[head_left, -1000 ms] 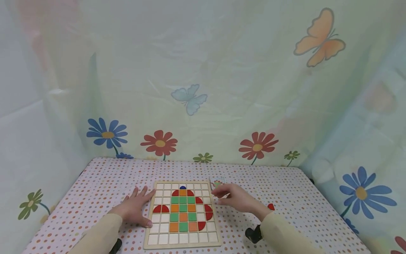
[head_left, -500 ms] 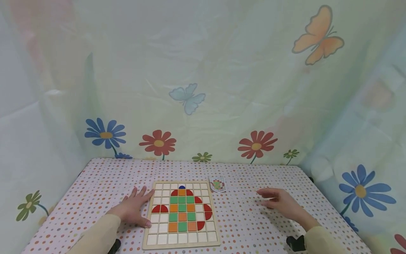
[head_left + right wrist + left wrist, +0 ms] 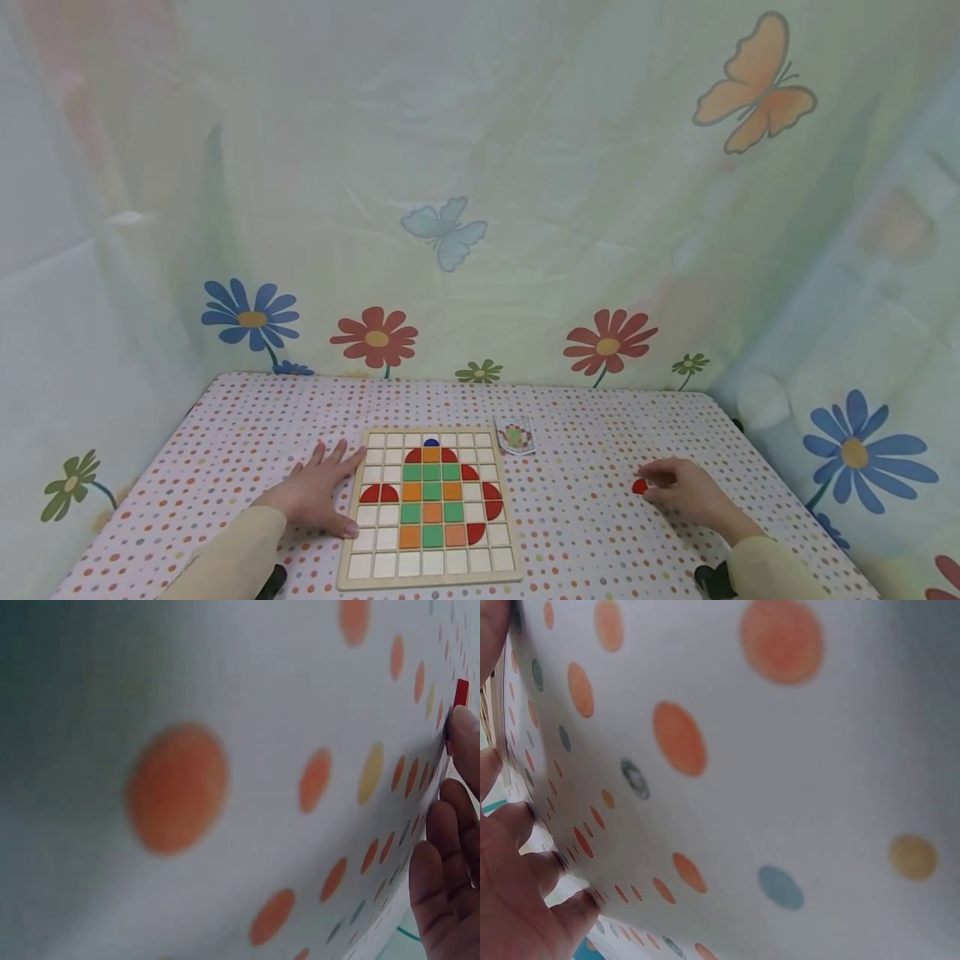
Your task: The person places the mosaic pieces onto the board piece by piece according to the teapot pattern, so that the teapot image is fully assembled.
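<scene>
A wooden grid board (image 3: 431, 582) lies on the table, holding green and orange square tiles (image 3: 432, 492), red rounded tiles (image 3: 492, 500) and a blue one (image 3: 431, 442) at the top. My left hand (image 3: 309, 496) rests with fingers spread along the board's left edge. Well to the right of the board, my right hand (image 3: 686, 493) is down at the tabletop and pinches a small red tile (image 3: 639, 486). In the right wrist view the thumb lies against this red tile (image 3: 461, 693); the index fingertip is hidden there.
A small pattern card (image 3: 515, 436) lies at the board's upper right corner. The dotted tablecloth (image 3: 585, 417) covers the table. A curtain with flowers and butterflies (image 3: 457, 233) encloses the back and sides.
My right hand has swung right, away from the card and the board's right edge, and come down on the loose red tile. The left hand stays by the board.
</scene>
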A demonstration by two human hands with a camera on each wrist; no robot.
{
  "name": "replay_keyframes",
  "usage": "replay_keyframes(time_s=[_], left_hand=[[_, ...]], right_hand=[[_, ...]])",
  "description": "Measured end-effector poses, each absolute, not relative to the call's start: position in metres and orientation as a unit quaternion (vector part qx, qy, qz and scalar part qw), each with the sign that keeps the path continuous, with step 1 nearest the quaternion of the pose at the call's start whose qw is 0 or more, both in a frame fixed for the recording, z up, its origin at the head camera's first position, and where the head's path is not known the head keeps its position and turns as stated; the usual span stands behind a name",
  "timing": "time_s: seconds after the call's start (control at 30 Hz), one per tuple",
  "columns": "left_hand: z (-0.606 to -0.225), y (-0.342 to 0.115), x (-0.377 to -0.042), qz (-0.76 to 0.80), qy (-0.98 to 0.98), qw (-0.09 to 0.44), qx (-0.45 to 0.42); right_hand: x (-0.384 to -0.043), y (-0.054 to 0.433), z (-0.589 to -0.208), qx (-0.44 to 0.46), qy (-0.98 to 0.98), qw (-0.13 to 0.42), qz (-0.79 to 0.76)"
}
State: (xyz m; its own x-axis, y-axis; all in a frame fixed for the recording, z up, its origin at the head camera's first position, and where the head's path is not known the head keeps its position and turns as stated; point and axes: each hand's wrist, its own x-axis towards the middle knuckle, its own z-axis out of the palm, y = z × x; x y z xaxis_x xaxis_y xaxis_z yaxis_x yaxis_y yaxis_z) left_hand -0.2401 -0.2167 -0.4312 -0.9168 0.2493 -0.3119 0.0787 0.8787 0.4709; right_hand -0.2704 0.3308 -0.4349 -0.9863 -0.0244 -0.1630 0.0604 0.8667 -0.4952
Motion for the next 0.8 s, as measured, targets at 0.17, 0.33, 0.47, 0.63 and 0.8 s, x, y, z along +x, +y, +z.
replay_keyframes(time_s=[0.17, 0.33, 0.47, 0.63, 0.8], left_hand=[[-0.435, -0.218, -0.242, 0.233, 0.951, 0.185, 0.087], [-0.435, -0.217, -0.241, 0.231, 0.952, 0.182, 0.084], [-0.431, -0.216, -0.239, 0.225, 0.954, 0.181, 0.084], [-0.431, -0.215, -0.239, 0.225, 0.954, 0.181, 0.077], [-0.430, -0.215, -0.238, 0.224, 0.954, 0.182, 0.082]], right_hand=[[-0.271, 0.326, -0.436, 0.003, 0.973, 0.070, -0.218], [-0.268, 0.322, -0.435, -0.011, 0.980, 0.064, -0.190], [-0.266, 0.318, -0.434, -0.022, 0.983, 0.071, -0.169], [-0.268, 0.319, -0.434, -0.030, 0.981, 0.089, -0.168], [-0.268, 0.321, -0.433, -0.047, 0.977, 0.091, -0.186]])
